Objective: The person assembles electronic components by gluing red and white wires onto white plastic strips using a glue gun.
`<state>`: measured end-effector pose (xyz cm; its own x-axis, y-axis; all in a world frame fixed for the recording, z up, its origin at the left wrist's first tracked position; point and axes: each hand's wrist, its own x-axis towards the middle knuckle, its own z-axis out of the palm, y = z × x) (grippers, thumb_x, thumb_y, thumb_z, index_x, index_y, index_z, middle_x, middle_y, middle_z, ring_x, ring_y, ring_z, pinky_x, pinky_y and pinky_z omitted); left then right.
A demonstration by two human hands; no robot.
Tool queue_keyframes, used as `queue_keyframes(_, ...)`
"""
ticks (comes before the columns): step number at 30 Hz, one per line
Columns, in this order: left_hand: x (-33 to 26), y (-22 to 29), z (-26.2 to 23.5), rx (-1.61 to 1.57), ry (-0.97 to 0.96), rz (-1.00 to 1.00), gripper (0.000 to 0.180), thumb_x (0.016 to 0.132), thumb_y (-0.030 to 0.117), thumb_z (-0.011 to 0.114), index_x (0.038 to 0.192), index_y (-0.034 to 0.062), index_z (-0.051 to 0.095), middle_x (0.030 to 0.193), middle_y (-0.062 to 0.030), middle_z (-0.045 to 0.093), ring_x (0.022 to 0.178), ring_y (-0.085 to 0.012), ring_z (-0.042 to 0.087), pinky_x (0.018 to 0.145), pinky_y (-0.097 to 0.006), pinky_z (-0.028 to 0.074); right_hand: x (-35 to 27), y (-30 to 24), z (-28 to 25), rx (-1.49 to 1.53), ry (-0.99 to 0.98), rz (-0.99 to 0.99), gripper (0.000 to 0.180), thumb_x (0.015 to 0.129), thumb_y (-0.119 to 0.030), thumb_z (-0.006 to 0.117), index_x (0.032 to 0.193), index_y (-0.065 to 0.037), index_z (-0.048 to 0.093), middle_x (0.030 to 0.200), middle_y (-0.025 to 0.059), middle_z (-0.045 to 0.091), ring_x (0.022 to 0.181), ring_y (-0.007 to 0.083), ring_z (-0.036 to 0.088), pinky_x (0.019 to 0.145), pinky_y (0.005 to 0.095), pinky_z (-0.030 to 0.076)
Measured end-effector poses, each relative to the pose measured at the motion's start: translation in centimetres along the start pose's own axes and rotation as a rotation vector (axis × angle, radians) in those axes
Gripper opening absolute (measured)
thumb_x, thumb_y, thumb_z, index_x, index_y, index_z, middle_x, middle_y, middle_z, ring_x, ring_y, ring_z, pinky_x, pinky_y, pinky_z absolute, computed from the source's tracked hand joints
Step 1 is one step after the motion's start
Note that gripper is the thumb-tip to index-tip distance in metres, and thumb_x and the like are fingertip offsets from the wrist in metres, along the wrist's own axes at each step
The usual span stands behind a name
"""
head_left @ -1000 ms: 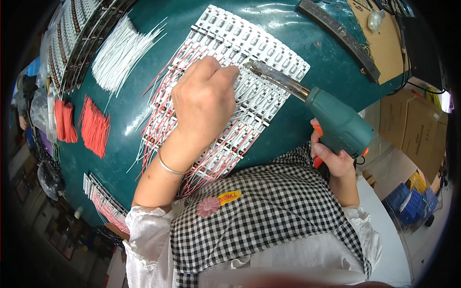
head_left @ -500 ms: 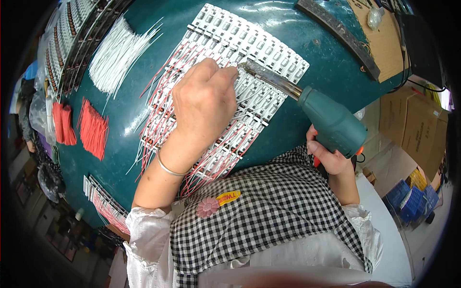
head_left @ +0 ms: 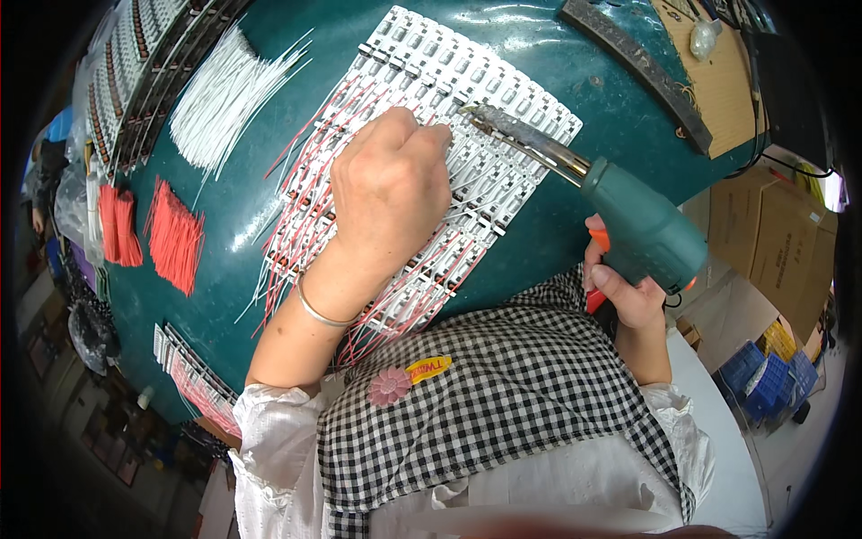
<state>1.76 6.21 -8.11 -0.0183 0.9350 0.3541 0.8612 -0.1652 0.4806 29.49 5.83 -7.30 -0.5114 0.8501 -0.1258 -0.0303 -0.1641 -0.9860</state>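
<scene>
My right hand (head_left: 631,296) is wrapped round the grip of a green soldering gun (head_left: 646,220) with an orange trigger. Its metal barrel points up and left, and the dark tip is over a panel of small white circuit boards (head_left: 507,85), just right of my left hand. Fingers bent together, my left hand (head_left: 391,193) is closed over the middle of that panel; its fingertips and whatever they pinch are hidden beneath the fist. Red wires (head_left: 314,139) and white wires lie across the boards and hang past the panel's left and lower edges.
On the green table (head_left: 242,305), a white wire bundle (head_left: 229,103) and red wire bundles (head_left: 173,238) lie at the left. Stacked board panels (head_left: 144,72) stand behind them, and a smaller wired panel (head_left: 193,377) lies nearer. A dark curved bar (head_left: 633,67) is at the far right.
The soldering gun has moved right with my right hand, its tip drawing away from my left fingers. My left hand has shifted slightly right, still closed.
</scene>
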Motion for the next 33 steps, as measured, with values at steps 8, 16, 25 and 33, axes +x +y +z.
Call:
queue_keyframes(8,-0.4,0.1,-1.5,0.066,-0.081,-0.032,0.011,0.068,-0.001,0.062,0.076,0.0056,0.066,0.066,-0.0084,0.05,0.058,-0.0265,0.056,0.049,-0.039,0.045,0.5,-0.2,1.0,0.026,0.071,-0.028,0.052,0.078,-0.006,0.066,0.124,0.012,0.048,0.086,0.015,0.061,0.055,0.0155,0.055,0.049,0.0245,0.045)
queue_keyframes(16,-5.0,-3.4,-14.2,-0.038,-0.364,-0.432,0.009,0.069,-0.003,0.07,0.075,0.0024,0.07,0.07,-0.01,0.064,0.063,-0.0259,0.063,0.057,-0.034,0.048,1.0,-1.3,1.4,-0.024,0.151,0.063,0.062,0.077,-0.014,0.07,0.127,0.013,0.045,0.066,0.0093,0.056,0.05,0.0142,0.053,0.048,0.0229,0.042)
queue_keyframes(25,-13.6,-15.7,-18.0,0.468,0.041,-0.712,0.021,0.071,0.009,0.077,0.089,0.003,0.067,0.087,-0.0117,0.065,0.071,-0.0234,0.063,0.064,-0.032,0.049,1.1,-0.6,0.7,-0.068,0.058,-0.042,0.062,0.08,-0.015,0.065,0.129,0.012,0.04,0.067,0.0092,0.054,0.05,0.0129,0.051,0.047,0.0238,0.042)
queue_keyframes(33,-14.2,-17.0,-18.2,0.346,0.209,-0.696,0.011,0.072,0.006,0.076,0.081,0.0021,0.072,0.079,-0.0096,0.069,0.067,-0.0225,0.064,0.063,-0.031,0.05,0.6,-1.4,1.5,-0.101,0.056,-0.081,0.06,0.08,-0.014,0.065,0.128,0.012,0.041,0.069,0.0094,0.054,0.051,0.013,0.051,0.048,0.0239,0.043)
